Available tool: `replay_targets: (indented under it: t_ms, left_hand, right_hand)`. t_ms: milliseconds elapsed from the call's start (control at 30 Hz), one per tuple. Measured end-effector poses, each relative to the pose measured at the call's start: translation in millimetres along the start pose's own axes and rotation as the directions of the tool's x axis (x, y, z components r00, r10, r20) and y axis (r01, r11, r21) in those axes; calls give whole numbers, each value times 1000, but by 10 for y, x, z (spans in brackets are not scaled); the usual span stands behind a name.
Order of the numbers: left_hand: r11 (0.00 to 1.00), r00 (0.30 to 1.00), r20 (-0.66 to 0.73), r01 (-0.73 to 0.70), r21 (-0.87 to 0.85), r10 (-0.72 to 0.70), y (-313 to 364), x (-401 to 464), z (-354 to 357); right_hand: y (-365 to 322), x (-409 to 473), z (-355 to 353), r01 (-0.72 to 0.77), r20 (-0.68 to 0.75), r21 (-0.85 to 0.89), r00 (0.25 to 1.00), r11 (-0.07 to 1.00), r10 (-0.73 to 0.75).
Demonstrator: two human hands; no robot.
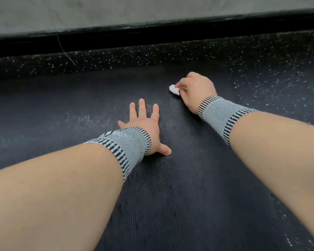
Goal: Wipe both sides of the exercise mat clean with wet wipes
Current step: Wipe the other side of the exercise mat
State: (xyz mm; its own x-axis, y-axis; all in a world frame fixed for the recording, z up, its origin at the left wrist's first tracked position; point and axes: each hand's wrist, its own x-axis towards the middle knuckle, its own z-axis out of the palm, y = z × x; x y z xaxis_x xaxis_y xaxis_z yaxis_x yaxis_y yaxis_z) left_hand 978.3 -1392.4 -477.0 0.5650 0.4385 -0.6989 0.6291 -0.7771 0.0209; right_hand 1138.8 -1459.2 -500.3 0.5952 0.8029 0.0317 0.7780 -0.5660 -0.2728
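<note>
exercise mat (170,187) under flat left hand (145,124), wet wipe (174,89) in right hand (198,89)

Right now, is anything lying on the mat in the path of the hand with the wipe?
Nothing visible. The right hand grips the wet wipe against the exercise mat; the only other thing on the mat is the left hand, pressed flat nearer the person, to its left.

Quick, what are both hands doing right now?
Left hand: open, fingers spread flat on the dark textured exercise mat.
Right hand: closed, gripping a crumpled white wet wipe.
</note>
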Motion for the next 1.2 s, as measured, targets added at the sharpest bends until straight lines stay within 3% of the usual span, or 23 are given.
replay_targets:
  t_ms: [67, 200, 267, 367, 433, 533, 733, 833, 933, 1100, 1200]
  left_hand:
    - [1000, 1000, -11, 0, -4, 0, -14, 3, 13]
    - [1000, 1000, -29, -9, -6, 9, -9, 27, 34]
    - [1000, 999, -32, -6, -10, 5, -18, 20, 29]
    - [1000, 1000, -25, -7, -25, 7, -11, 16, 27]
    - [1000, 1000, -27, -3, -24, 3, -19, 20, 22]
    - [999, 1000, -30, -7, -34, 6, -22, 30, 30]
    - [1000, 998, -60, -5, -28, 3, -30, 61, 69]
    - [999, 998, -65, -2, -33, 0, -22, 64, 74]
    - [999, 998, -68, 4, -37, -7, -13, 51, 73]
    - [1000, 995, -99, -2, -31, -1, -11, 25, 68]
    - [1000, 994, -111, -7, -11, 6, -17, 19, 66]
  right_hand:
    - [-53, -223, 18, 4, 5, 1, 1000, 1000, -4]
    - [15, -1068, -147, 294, 167, 60, 939, 954, -300]
    - [112, -1117, -220, 346, 237, 85, 904, 935, -356]
    - [172, -624, -135, 254, 129, -47, 961, 966, -246]
    - [177, -207, -88, 53, 31, -75, 998, 996, -51]
    - [205, 15, -20, -172, -52, -45, 984, 984, 170]
    - [206, -974, -89, -12, 20, -28, 1000, 1000, 13]
    - [189, -1430, -167, 70, 70, 61, 995, 996, -74]
    - [175, -1232, -111, 47, 65, 41, 997, 998, -50]
    - [-45, -646, 44, -135, -37, 18, 990, 991, 136]
    - [-124, -925, 38, -38, 41, -10, 998, 999, 39]
